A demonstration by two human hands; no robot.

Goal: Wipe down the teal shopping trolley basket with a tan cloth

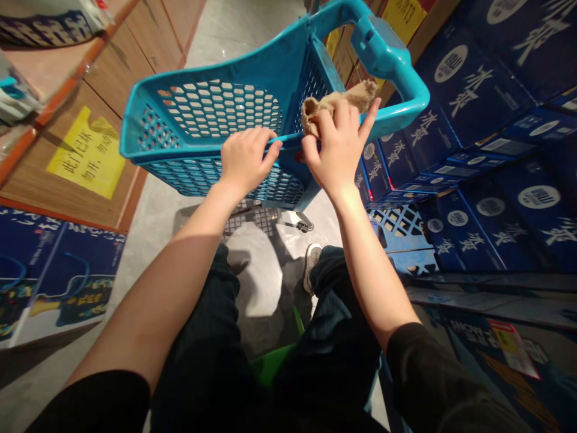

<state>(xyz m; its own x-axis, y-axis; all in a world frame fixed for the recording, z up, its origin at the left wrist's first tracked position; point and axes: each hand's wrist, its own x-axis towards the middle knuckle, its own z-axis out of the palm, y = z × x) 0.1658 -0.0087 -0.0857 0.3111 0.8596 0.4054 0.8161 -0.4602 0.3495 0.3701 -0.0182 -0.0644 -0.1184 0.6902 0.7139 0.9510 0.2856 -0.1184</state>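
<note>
A blue plastic shopping cart (pixel 225 69) with a honeycomb-holed basket and a looped handle stands in front of my knees. My left hand (pixel 246 157) is closed over the near rim of the basket, thumb and fingers on either side. On the same rim, further right near the handle, my right hand (pixel 337 144) presses a crumpled brown cloth (pixel 363 96) with its fingers bent over it. Part of the cloth is hidden under that hand. The cart's inner divider (pixel 325 69) rises just beyond the cloth.
Stacked dark blue cartons (pixel 469 84) line the right side, some on a blue plastic pallet (pixel 403 231). At left runs a wooden cabinet (pixel 108 78) with a yellow paper sign (pixel 88 153), above more blue boxes (pixel 67 270). Something green (pixel 273 364) lies between my legs.
</note>
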